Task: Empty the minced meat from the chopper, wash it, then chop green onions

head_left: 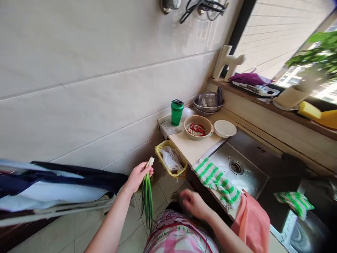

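Note:
My left hand (138,176) is closed around a bunch of green onions (147,200) near the white root end, and the long green leaves hang down toward the floor. Just right of that hand, a yellow-lined waste bin (160,157) hangs at the counter's end with a crumpled clear plastic bag (171,159) inside. My right hand (194,204) is in front of my apron, below the counter edge. Motion smears its fingers, so I cannot make out their shape or anything in them.
On the counter (188,149) stand a green shaker cup (177,114), a beige colander (193,137) with red chillies (197,129), a white plate (225,128) and stacked metal bowls (207,107). A striped towel (216,179) drapes over the edge of the sink (246,179). Clothes (65,189) hang at left.

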A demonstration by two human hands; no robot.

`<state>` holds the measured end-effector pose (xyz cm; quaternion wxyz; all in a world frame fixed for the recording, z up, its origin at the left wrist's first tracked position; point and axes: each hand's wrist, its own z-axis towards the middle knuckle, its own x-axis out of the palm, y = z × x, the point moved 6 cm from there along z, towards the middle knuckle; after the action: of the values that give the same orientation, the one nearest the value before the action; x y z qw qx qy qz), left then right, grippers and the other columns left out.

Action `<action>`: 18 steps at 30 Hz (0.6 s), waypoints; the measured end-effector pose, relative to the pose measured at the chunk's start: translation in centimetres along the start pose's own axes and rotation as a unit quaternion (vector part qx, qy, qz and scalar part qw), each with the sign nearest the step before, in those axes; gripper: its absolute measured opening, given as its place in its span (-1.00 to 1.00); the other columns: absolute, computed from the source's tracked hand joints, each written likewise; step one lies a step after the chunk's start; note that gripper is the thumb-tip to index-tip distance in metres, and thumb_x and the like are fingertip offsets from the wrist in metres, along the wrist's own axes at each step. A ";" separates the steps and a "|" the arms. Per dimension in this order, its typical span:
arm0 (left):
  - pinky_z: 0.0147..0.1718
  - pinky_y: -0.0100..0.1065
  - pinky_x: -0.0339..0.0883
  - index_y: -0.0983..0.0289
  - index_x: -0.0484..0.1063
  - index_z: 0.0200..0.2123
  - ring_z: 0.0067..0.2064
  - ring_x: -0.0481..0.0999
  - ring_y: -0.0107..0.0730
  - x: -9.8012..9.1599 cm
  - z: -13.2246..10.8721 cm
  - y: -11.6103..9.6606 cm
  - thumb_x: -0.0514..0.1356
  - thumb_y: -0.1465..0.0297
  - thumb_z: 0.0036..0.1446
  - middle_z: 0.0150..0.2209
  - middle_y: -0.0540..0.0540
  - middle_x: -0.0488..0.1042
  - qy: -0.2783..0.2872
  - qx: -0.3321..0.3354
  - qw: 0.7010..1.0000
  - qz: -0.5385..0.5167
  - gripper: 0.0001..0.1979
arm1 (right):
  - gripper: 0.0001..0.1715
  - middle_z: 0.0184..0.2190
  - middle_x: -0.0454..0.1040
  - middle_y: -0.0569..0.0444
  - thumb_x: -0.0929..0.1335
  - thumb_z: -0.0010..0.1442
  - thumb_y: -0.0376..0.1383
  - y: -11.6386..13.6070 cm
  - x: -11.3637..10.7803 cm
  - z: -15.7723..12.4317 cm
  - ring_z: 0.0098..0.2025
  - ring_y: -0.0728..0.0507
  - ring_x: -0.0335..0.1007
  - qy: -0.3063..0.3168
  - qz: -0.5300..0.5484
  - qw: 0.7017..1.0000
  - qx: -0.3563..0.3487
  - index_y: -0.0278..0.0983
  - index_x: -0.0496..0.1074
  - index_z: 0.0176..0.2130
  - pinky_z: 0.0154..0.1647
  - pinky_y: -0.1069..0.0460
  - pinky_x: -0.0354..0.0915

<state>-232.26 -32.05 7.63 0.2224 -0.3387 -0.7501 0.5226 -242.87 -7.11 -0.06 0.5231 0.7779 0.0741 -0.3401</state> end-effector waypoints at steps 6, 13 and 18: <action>-0.33 -0.37 0.43 0.35 0.46 -0.17 -0.39 0.52 -0.39 2.0 0.6 2.7 0.46 0.03 -0.33 -0.41 0.04 0.53 0.009 -0.070 0.997 0.038 -0.31 | -0.41 -0.40 0.49 0.22 0.52 -0.14 -0.33 -3.2 1.1 -10.2 -0.39 0.02 0.35 0.156 0.227 0.954 0.117 -0.20 0.42 -0.06 -0.36 0.16 0.22; -0.31 -0.36 0.41 0.32 0.46 -0.29 -0.40 0.49 -0.41 12.7 1.6 2.3 0.44 0.04 -0.27 -0.45 0.02 0.51 0.160 -0.082 0.980 0.082 -0.44 | -0.43 -0.52 0.36 0.28 0.56 -0.23 -0.34 -5.3 0.8 -13.3 -0.45 0.03 0.26 0.158 0.264 0.935 0.178 -0.17 0.49 -0.15 -0.36 0.14 0.19; -0.34 -0.36 0.38 0.30 0.46 -0.29 -0.42 0.45 -0.43 16.4 2.6 0.1 0.44 0.04 -0.31 -0.48 -0.03 0.48 0.206 -0.076 0.971 0.092 -0.43 | -0.48 -0.55 0.31 0.30 0.50 -0.20 -0.39 -5.6 1.8 -13.5 -0.53 0.08 0.16 0.123 0.389 0.894 0.186 -0.21 0.43 -0.17 -0.47 0.17 0.09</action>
<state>-245.06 -21.51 6.31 0.2965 -0.5226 -0.6915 0.4011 -238.07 6.66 -2.46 0.4465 0.8631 -0.2352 -0.0183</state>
